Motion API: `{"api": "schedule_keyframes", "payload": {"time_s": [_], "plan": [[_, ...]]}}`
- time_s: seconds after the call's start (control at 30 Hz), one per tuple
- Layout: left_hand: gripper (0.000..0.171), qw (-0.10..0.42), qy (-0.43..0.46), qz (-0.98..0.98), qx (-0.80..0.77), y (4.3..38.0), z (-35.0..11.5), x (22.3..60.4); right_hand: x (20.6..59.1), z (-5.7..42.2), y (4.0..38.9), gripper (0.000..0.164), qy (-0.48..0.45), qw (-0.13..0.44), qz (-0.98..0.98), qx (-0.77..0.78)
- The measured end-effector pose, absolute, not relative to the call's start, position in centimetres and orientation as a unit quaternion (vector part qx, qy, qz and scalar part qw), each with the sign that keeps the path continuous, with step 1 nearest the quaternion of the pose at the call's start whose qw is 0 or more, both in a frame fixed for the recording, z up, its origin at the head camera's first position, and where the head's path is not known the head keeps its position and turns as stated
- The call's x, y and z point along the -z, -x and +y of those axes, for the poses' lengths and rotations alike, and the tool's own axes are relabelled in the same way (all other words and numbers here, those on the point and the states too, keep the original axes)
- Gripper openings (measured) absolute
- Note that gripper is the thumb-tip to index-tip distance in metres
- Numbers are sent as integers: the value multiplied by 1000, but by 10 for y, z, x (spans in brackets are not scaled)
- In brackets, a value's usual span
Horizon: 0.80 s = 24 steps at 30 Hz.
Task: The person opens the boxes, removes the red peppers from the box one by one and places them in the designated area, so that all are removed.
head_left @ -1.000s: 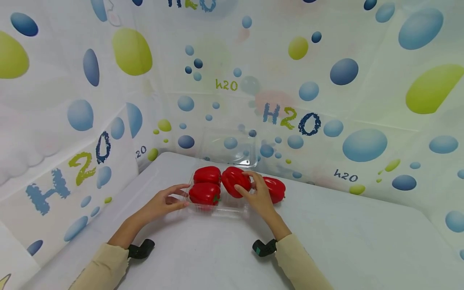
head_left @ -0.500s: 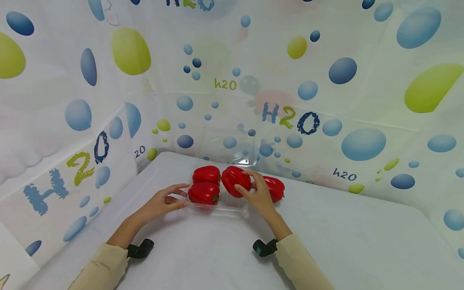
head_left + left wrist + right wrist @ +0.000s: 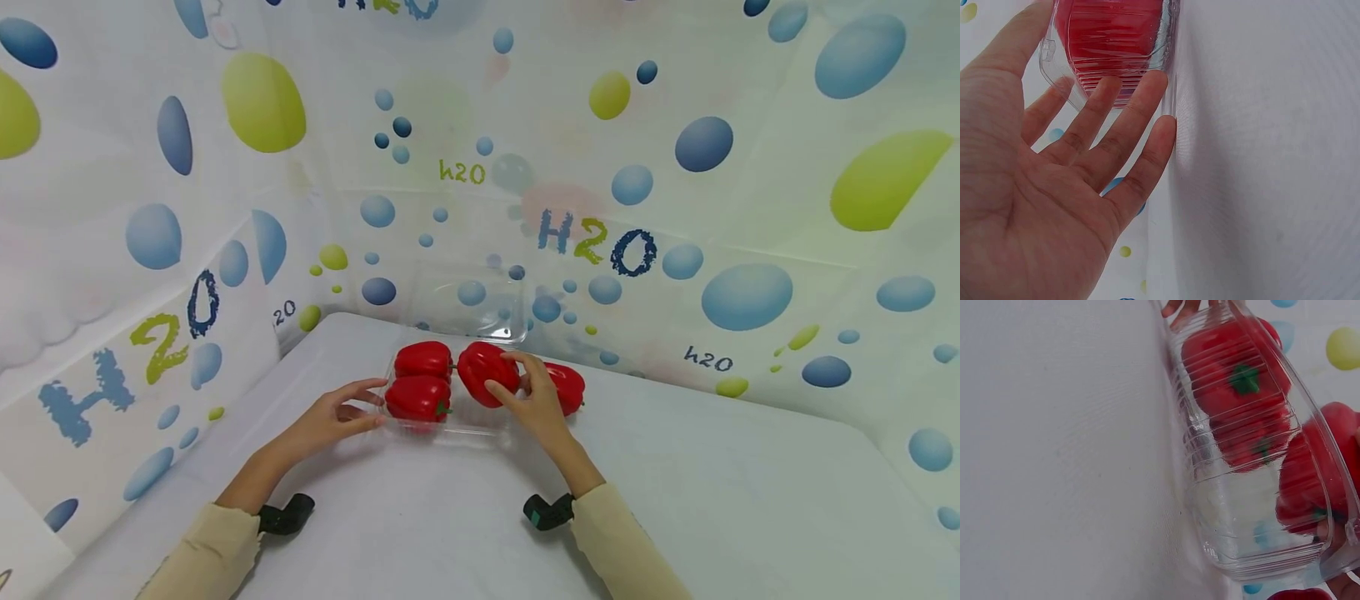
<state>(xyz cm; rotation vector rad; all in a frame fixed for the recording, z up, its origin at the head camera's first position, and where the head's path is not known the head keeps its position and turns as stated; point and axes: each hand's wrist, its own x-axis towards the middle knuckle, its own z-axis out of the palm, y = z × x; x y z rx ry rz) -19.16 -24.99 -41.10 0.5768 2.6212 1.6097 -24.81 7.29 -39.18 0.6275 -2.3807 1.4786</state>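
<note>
My right hand (image 3: 536,404) grips a red bell pepper (image 3: 480,373) from its right side, over the right part of a clear plastic container (image 3: 468,437). Two more red peppers, a rear one (image 3: 422,360) and a front one (image 3: 414,400), lie in the container's left half. At the container's left end is my left hand (image 3: 326,423); the left wrist view shows its fingertips (image 3: 1155,81) against the ribbed wall, fingers nearly straight. Through the container's wall (image 3: 1222,519) in the right wrist view, the held pepper (image 3: 1310,478) appears tilted, its green stem low.
Another red pepper (image 3: 568,387) lies on the white table (image 3: 675,483) right of the container, partly behind my right hand. The clear hinged lid (image 3: 468,308) stands raised at the back, near the printed curtain (image 3: 645,333).
The head view has shifted slightly, so everything sits a little further left. Both hands and the held pepper keep nearly the same places relative to the container.
</note>
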Motion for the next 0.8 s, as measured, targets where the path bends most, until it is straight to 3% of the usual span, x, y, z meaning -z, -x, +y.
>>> {"api": "schedule_keyframes", "payload": {"time_s": [0.43, 0.8], "plan": [[60, 4, -196, 830, -522, 191, -251, 410, 390, 80, 247, 50, -235, 153, -818, -503], [61, 6, -194, 832, -520, 192, -251, 411, 386, 89, 245, 51, -238, 134, -806, -525]]}}
